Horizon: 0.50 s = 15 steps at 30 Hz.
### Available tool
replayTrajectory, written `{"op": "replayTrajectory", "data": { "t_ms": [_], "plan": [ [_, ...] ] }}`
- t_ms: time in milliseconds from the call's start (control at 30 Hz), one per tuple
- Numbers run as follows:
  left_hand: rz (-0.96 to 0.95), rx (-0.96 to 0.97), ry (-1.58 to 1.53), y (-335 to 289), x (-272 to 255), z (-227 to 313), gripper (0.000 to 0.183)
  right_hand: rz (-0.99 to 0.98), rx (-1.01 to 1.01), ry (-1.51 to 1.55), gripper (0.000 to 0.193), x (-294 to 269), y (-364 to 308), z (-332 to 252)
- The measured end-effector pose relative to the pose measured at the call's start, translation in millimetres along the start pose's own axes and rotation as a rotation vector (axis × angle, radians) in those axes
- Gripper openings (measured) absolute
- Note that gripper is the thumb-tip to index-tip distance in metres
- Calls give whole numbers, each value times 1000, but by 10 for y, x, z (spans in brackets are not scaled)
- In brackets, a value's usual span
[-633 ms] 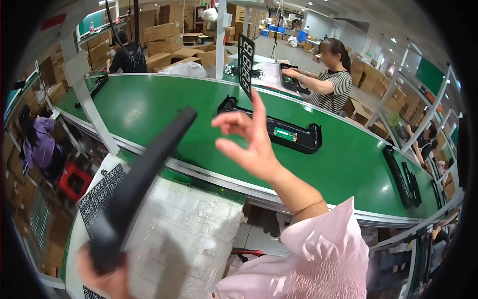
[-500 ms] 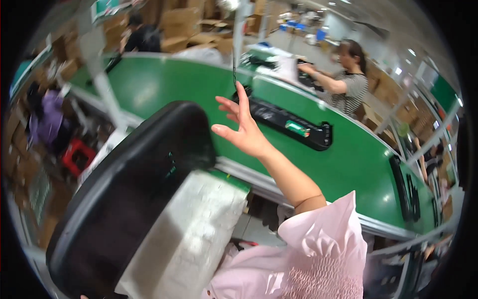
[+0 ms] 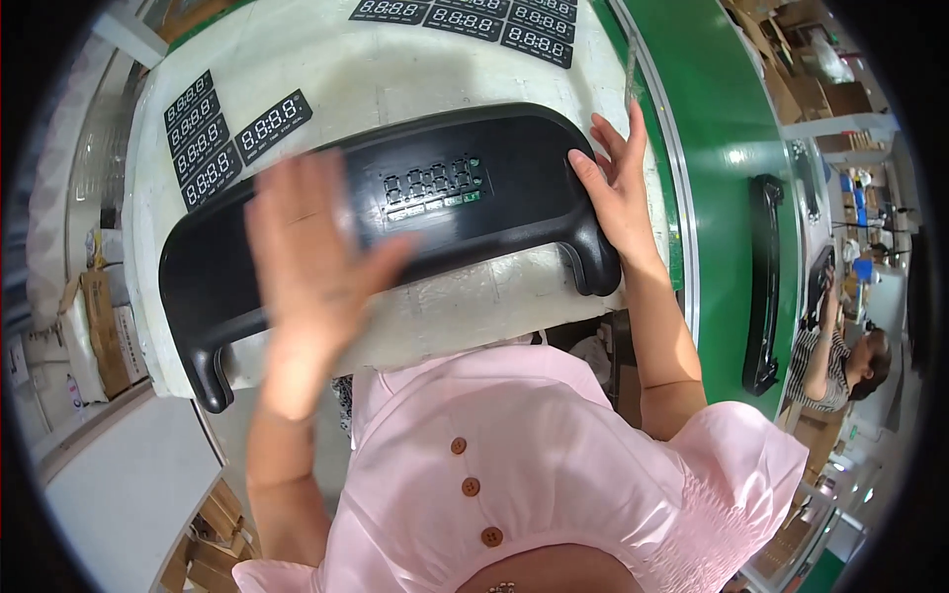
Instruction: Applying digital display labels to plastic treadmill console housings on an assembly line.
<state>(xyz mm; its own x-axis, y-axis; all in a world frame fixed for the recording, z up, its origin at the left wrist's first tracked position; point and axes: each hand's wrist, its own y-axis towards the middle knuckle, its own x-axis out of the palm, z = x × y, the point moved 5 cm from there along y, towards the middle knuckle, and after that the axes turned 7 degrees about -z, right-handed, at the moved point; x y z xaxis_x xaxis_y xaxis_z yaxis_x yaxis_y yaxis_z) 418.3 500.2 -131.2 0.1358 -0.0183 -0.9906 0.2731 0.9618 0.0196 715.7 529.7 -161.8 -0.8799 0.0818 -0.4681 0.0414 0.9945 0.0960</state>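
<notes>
A curved black plastic housing (image 3: 435, 232) lies across the white work surface in front of me. Near its middle are segment-shaped cut-outs with bits of green showing through. My left hand (image 3: 311, 247) is smeared by motion over the left half of the housing; its fingers look stretched and the thumb stands apart. Whether it touches the plastic, I cannot tell. At the right end, my right hand (image 3: 618, 188) rests its thumb side against the housing's edge, with the fingers extended and spread.
Black display overlay stickers (image 3: 203, 138) lie behind the housing on the left, with more stickers (image 3: 465, 20) at the back. Along the right runs a green conveyor belt (image 3: 727, 148) bearing another long black part (image 3: 764, 287). Beyond it, a person in a striped top (image 3: 825, 366) handles something dark.
My view has swung from the conveyor to the work surface. The housing, tilted up at my left before, now lies flat. My right hand has come from above the belt to its right end.
</notes>
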Motion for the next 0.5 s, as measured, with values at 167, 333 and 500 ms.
{"op": "replayTrajectory", "data": {
  "t_ms": [167,333,500],
  "plan": [
    [-417,966,-463,134,79,1797,75,143,-37,83,71,-208,9,56],
    [-39,853,-698,167,-148,1343,51,434,22,30,49,-1057,-269,-50],
    [6,730,-617,96,99,1301,49,412,-112,286,26,-868,-232,-327]
  ]
}}
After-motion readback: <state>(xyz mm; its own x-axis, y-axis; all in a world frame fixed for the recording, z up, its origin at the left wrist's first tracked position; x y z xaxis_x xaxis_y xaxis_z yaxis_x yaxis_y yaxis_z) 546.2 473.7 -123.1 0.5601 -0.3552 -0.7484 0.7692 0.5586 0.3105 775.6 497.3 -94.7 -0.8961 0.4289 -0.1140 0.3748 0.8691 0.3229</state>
